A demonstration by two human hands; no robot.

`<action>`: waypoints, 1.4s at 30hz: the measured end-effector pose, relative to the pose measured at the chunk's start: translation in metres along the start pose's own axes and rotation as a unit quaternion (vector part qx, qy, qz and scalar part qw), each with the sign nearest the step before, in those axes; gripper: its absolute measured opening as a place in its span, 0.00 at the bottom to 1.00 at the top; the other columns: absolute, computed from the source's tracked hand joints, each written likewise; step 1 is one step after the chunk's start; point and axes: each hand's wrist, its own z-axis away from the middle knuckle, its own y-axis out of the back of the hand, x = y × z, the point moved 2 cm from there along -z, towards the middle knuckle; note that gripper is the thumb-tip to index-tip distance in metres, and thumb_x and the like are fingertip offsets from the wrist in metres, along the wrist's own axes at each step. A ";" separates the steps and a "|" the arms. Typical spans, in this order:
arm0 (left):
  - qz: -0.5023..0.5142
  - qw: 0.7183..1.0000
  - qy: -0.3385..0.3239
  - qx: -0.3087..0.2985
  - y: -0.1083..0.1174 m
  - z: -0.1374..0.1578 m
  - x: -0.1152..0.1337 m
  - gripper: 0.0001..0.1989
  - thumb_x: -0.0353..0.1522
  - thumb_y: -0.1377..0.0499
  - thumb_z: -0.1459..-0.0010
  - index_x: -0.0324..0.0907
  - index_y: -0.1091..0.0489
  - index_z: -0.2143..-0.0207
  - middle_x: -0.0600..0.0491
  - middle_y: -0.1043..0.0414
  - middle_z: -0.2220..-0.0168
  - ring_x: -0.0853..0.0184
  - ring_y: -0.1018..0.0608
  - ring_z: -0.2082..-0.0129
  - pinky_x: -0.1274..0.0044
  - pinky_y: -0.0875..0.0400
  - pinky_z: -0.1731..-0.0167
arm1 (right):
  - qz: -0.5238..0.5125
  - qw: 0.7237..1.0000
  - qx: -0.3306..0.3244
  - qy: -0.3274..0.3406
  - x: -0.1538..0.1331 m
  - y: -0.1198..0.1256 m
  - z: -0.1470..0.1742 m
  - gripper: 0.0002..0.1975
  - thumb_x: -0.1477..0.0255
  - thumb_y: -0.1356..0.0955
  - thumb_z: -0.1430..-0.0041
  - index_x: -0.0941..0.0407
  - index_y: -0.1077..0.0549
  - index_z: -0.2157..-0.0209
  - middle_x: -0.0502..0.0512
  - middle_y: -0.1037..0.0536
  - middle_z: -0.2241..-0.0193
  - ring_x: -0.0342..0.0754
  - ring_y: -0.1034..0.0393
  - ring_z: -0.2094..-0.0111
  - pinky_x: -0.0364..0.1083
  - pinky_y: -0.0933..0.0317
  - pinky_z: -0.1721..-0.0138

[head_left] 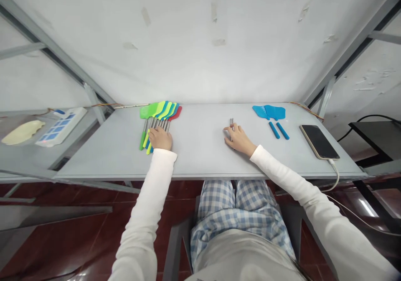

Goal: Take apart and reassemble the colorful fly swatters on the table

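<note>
My left hand [161,139] rests at the left of the table with its fingers curled over the handles of a fanned row of spatulas [153,110]. Their heads are green, yellow-green, blue and red, on metal shafts; my fingers hide part of the handles. Near the table's middle, my right hand [239,139] has thumb and fingers bent around some thin metal rods [231,121], whose far ends stick out beyond the fingers. Two blue spatula heads [275,112] lie at the right rear, overlapping. Two loose blue handles [278,130] sit just in front of them.
A phone [319,142] with a white charging cable [336,172] lies at the table's right end. On a surface to the left are a white power strip [62,127] and a pale yellow piece [23,132]. Grey metal frames [328,93] flank the table; a wall stands behind.
</note>
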 end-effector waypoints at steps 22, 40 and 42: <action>-0.041 0.990 -0.065 -0.114 0.001 -0.007 0.025 0.15 0.28 0.45 0.50 0.31 0.31 0.59 0.28 0.30 0.52 0.44 0.28 0.48 0.62 0.33 0.52 | -0.148 0.976 0.116 -0.107 0.076 -0.004 -0.014 0.16 0.74 0.40 0.41 0.61 0.29 0.53 0.65 0.36 0.55 0.53 0.34 0.58 0.54 0.38 0.50; 0.644 0.650 -0.037 -0.401 0.014 0.076 0.141 0.04 0.31 0.44 0.49 0.39 0.34 0.70 0.56 0.33 0.75 0.76 0.32 0.78 0.83 0.40 0.77 | -0.044 0.981 0.079 -0.169 0.060 -0.004 -0.014 0.20 0.69 0.36 0.41 0.66 0.34 0.50 0.71 0.29 0.56 0.58 0.32 0.55 0.53 0.40 0.52; 0.655 0.646 -0.045 -0.390 0.008 0.071 0.148 0.03 0.30 0.45 0.50 0.39 0.36 0.70 0.56 0.32 0.75 0.75 0.31 0.76 0.82 0.38 0.76 | -0.045 0.983 0.056 -0.166 0.053 -0.005 -0.016 0.20 0.71 0.37 0.40 0.66 0.37 0.48 0.70 0.27 0.56 0.58 0.31 0.56 0.52 0.40 0.53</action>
